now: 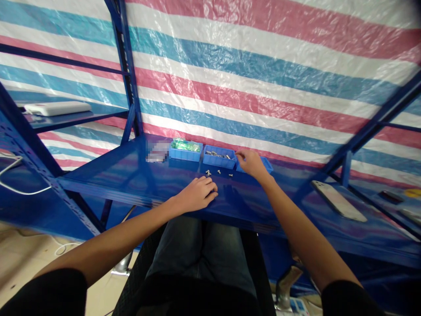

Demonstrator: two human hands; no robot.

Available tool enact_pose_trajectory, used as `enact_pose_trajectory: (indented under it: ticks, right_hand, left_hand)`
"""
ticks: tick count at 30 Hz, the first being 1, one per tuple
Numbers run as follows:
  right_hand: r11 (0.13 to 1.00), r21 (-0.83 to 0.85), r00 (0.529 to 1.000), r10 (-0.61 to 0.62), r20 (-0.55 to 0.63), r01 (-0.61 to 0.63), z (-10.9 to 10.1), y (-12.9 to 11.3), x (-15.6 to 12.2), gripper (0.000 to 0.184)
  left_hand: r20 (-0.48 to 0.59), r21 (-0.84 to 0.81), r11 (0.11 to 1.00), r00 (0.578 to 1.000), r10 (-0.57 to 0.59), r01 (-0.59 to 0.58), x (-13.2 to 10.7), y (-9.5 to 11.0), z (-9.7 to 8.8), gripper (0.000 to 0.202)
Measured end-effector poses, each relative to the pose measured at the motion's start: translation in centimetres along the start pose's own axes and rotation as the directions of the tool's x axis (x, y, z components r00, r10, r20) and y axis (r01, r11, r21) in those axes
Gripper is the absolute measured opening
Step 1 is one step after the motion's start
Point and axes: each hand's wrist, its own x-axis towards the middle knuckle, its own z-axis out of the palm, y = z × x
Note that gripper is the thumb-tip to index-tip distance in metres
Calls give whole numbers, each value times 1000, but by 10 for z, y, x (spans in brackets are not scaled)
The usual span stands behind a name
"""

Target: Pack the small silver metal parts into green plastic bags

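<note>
I sit at a blue metal shelf point(131, 175). My left hand point(197, 193) rests on it with fingers curled; whether it holds something is hidden. A few small silver screws point(213, 172) lie just beyond its fingertips. Three small blue bins stand at the back: the left bin point(185, 153) holds green parts, the middle bin point(219, 161) holds metal screws, and the right bin point(267, 165) is mostly hidden behind my right hand point(251, 162), which reaches over its rim with fingers pinched. I cannot see if it grips a part.
A phone point(338, 201) lies face down on the shelf at the right. A white flat box point(57, 108) sits on a higher shelf at the left. A striped tarp hangs behind. Blue uprights point(126, 66) frame the shelf. A white cable point(19, 191) hangs left.
</note>
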Motion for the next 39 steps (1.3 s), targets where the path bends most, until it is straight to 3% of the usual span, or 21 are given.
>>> enact_pose_trajectory:
  ticks: [2,4,8,15,20,22,24,25,27,29,31,32,33,35,37,38,39]
  right_hand:
    - [998,38,992,-54,114,50,7,-10,19,31]
    - [994,-95,979,72,192,-55,14,-20,42,32]
    - [963,-193,950,229,213,-189,33,-34,75,32]
    - [931,-229,896,343,283,-284,64,-31,84,37]
    - [964,-162,925,250,286,-211,59,-28,83,32]
    - [981,-90,967,183,177,-169,52,-29,76,30]
    - [992,54,984,118,-131,-112,41,-31,63,31]
    - [988,142,933,106,-344,-60,34,-32,55,32]
    - [966,248,740,115,-663,72,16,-34,36,35]
    - [951,261,583,118,-804,167,-2,-36,18,39]
    - [954,211,501,78,-862,213,-14,-40,7,40]
    - [958,182,501,49,-864,222,-17,-43,4,40]
    - [962,160,531,19,-847,221,-17,-46,3,40]
    - [970,143,680,-29,-733,196,-9,-50,5,37]
    - [981,135,866,-55,-496,139,1,-51,7,34]
    - [986,134,923,-40,-383,98,4,-48,7,37]
    - [989,138,946,1,-323,46,6,-44,5,44]
  left_hand:
    - [6,7,1000,1000,-5,5,0,0,0,24]
    - [15,15,1000,1000,-11,11,0,0,0,24]
    - [31,35,999,999,-12,11,0,-1,-1,25]
    - [53,44,999,999,-6,4,0,-2,-2,25]
    - [41,39,999,999,-10,9,-1,-2,-1,25]
    - [32,39,999,999,-7,6,-1,-2,0,25]
    - [24,34,999,1000,-7,6,-1,-3,0,25]
    - [22,31,1000,1000,-7,6,-1,-3,1,25]
    - [19,23,1000,1000,-5,5,-1,-4,2,25]
    - [16,15,1000,1000,0,-1,-1,-5,3,25]
    - [11,7,1000,1000,6,-6,-1,-5,3,25]
    - [10,4,1000,1000,8,-8,-1,-6,4,25]
    - [9,4,1000,1000,9,-9,-1,-6,4,24]
    - [10,7,1000,1000,6,-6,-1,-5,5,24]
    - [11,16,1000,1000,-1,1,0,-4,4,24]
    - [12,20,1000,1000,-4,3,0,-4,4,24]
    - [15,22,1000,1000,-4,4,0,-3,3,24]
